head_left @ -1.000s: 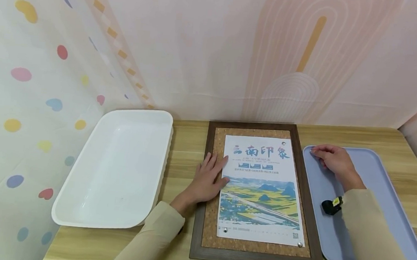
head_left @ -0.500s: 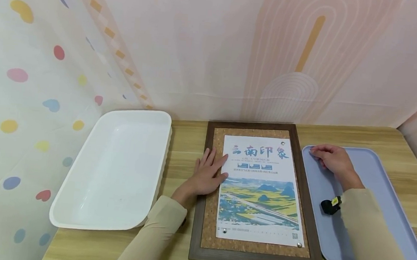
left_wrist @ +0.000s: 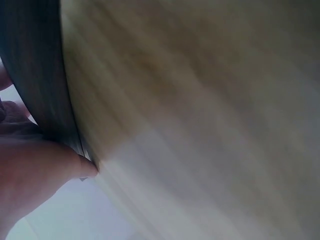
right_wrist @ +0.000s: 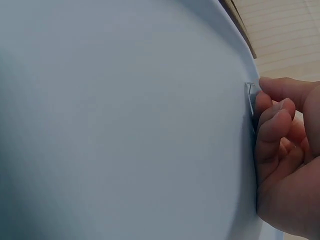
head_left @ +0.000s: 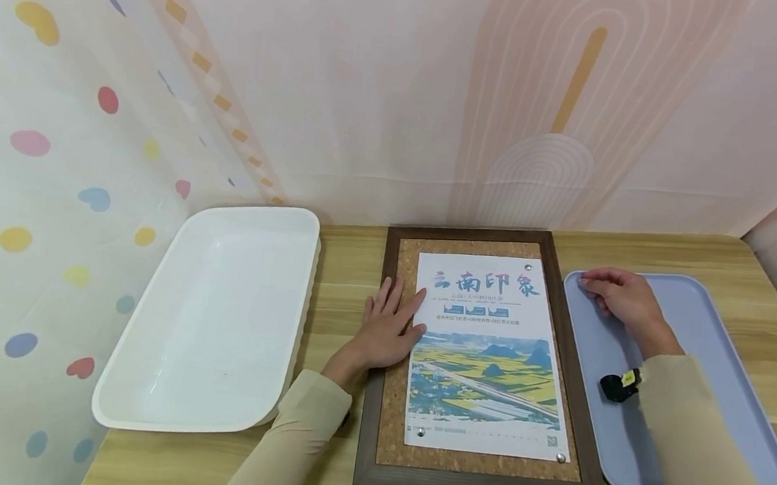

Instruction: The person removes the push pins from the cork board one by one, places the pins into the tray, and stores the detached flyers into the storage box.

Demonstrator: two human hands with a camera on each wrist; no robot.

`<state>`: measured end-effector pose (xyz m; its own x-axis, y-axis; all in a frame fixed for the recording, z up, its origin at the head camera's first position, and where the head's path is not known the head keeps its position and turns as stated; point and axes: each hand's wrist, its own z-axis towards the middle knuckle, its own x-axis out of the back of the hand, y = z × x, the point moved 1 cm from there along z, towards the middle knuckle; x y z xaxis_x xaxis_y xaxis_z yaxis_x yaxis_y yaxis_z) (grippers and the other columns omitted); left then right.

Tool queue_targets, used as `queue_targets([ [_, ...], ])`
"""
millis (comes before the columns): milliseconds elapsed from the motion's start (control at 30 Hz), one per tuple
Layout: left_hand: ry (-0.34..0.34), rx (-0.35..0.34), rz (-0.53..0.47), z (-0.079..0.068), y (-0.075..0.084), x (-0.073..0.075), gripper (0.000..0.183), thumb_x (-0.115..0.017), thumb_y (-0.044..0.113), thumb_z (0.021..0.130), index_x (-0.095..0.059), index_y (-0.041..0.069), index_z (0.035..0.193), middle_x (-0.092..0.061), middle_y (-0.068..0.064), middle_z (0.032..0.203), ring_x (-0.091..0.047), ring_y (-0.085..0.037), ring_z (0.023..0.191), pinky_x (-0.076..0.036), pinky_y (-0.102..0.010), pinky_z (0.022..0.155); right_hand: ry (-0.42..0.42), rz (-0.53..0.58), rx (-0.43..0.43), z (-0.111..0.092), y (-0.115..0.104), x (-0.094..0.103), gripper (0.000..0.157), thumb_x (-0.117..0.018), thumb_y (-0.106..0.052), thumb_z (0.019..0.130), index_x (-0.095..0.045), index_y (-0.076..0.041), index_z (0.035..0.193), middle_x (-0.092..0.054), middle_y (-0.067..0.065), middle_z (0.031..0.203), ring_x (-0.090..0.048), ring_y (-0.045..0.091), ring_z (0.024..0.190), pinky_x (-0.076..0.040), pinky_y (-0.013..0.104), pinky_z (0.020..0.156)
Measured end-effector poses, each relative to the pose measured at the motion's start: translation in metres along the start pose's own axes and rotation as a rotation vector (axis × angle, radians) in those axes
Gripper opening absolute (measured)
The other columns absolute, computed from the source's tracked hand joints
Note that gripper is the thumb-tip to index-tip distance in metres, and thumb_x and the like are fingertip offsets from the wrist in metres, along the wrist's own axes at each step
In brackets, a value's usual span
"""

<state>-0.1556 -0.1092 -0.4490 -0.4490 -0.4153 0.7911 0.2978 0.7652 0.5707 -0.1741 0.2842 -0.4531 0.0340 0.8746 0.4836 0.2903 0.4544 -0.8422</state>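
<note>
In the head view, my left hand (head_left: 388, 332) rests flat across the left side of a brown-framed corkboard (head_left: 480, 464), fingertips on the paper poster (head_left: 479, 310). Silver thumbtacks show at the poster's upper right, lower left and lower right. My right hand (head_left: 620, 297) is at the far left corner of the blue tray (head_left: 663, 317), fingers curled. In the right wrist view a small silver thumbtack (right_wrist: 250, 86) shows right at the thumb and index fingertips (right_wrist: 267, 85); whether they pinch it is unclear. The left wrist view shows the thumb (left_wrist: 75, 167) at the dark frame (left_wrist: 37, 65).
A large white tray (head_left: 211, 320) stands on the wooden table (head_left: 340, 292) at the left. A black wrist camera (head_left: 617, 386) is under my right wrist, over the blue tray. A patterned cloth backdrop (head_left: 385, 105) rises behind the table's far edge.
My left hand has shifted very slightly on the board's left side. My right hand keeps its place at the tray corner. The head view has moved a little.
</note>
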Motion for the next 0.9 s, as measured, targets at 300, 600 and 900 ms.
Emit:
queue_targets([
  [300,-0.009,0.016,0.029,0.000,-0.002,0.000,0.063,-0.039,0.040,0.106,-0.014,0.024,0.161,0.014,-0.010,0.165,0.022,-0.028,0.150,0.008,-0.061,0.117,-0.008,0.034,0.037,-0.005,-0.009,-0.002,0.041,-0.061,-0.031,0.099,-0.059,0.000,0.126,-0.056,-0.012,0.074,-0.048,0.006,0.062,-0.043,0.025,0.055],
  [600,-0.017,0.014,0.036,0.001,-0.002,0.001,0.063,-0.039,0.040,0.106,-0.014,0.024,0.161,0.013,-0.010,0.166,0.022,-0.029,0.150,0.008,-0.062,0.117,-0.068,0.023,0.138,-0.004,-0.038,-0.021,0.035,-0.062,-0.021,0.099,-0.060,0.000,0.127,-0.057,-0.002,0.074,-0.049,0.010,0.058,-0.045,0.028,0.054],
  [900,-0.021,-0.004,0.053,0.001,0.000,0.001,0.063,-0.039,0.040,0.106,-0.014,0.023,0.161,0.013,-0.012,0.165,0.022,-0.030,0.150,0.007,-0.063,0.117,-0.112,-0.032,0.161,0.003,-0.053,-0.045,0.031,-0.060,-0.021,0.100,-0.060,-0.002,0.123,-0.053,0.008,0.081,-0.050,0.015,0.059,-0.044,0.029,0.054],
])
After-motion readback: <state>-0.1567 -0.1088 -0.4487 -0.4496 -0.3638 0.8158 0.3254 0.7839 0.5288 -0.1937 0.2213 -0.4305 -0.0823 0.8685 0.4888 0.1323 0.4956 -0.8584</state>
